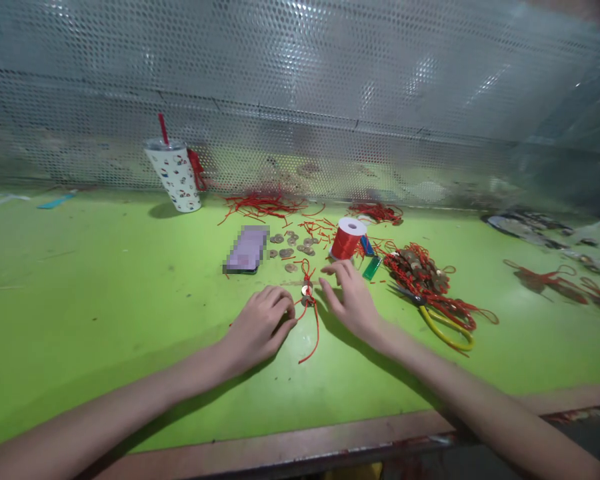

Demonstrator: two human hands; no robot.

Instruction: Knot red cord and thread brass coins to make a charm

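Note:
On the green tabletop between my hands lies a coin strung on red cord (316,340), with a loop above and loose ends below. The small round coin (307,291) sits at the knot. My left hand (265,321) is closed just left of it, thumb and forefinger pinched where one cord end runs in. To the right, my right hand (353,303) hovers open, thumb and fingers apart and holding nothing. Several loose coins (287,253) are scattered behind, beside a spool of red cord (347,239).
Yellow-handled scissors (447,327) lie at right against a heap of corded coins (420,270). A green lighter (373,267) and a blue one (367,246) are near the spool. A phone (249,250), a patterned tumbler (175,177) and red cord scraps (265,204) stand before the mesh screen (280,87).

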